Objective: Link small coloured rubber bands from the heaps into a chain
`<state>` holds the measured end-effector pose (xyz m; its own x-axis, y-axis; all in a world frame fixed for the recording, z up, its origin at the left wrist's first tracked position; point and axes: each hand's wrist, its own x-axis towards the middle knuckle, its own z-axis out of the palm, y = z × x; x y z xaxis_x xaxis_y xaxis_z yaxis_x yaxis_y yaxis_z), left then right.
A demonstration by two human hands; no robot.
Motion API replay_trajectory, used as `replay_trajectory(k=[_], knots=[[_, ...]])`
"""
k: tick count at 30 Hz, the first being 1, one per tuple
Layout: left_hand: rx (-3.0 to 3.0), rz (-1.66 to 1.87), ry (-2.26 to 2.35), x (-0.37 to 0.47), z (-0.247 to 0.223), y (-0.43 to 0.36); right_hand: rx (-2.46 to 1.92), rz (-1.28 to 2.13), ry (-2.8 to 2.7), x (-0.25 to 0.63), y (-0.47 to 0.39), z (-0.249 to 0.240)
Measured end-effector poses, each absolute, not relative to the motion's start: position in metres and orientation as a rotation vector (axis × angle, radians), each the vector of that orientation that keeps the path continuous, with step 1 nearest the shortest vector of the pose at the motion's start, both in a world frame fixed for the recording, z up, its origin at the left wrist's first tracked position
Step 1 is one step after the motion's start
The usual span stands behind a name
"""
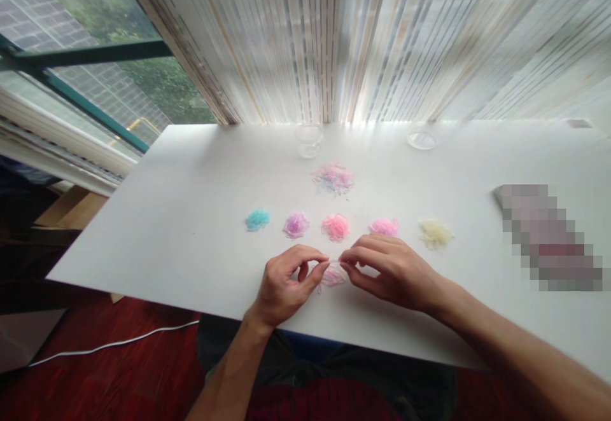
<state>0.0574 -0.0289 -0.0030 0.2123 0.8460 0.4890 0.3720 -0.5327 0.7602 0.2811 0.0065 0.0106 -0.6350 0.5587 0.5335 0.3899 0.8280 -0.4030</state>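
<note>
Left hand (287, 281): thumb and forefinger meet at the tips, the grip pinching one end of a pale thin band (334, 261).
Right hand (395, 271): faces its partner across a narrow gap, its grip pinching the other end of the same band between thumb and fingers.
Pale thin band: spans the space between the two sets of fingertips, just above a loose pink-and-white pile (334, 275) of bands on the white bench (191, 236).
Colour row: five separate heaps of small bands line up beyond the hands, left to right: a teal pile (257, 219), a purple pile (296, 224), a coral pile (335, 227), a pink pile (384, 226) close by the right hand's knuckles, and a pale yellow pile (435, 234).
Mixed heap: behind the coral pile, a multicoloured pile (333, 180) spreads in pink, lilac and blue.
Clear plastic: a transparent container (309, 149) stands near the far edge; a shallow round clear dish or lid (422, 140) lies well to its right.
Right end: a pixelated object (548, 236), its identity hidden, rests on the bench.
Window side: a striped curtain (334, 39) hangs behind the bench, beside a green-framed window (105, 58).
Floor: a white cable (119, 341) snakes over dark red flooring (157, 376).
</note>
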Motion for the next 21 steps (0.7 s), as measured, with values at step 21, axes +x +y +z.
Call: replay_trajectory(k=[21], knots=[[2.022, 1.229, 1.238, 0.054, -0.01, -0.03, -1.252, 0.364, -2.25, 0.35, 0.05, 0.035]])
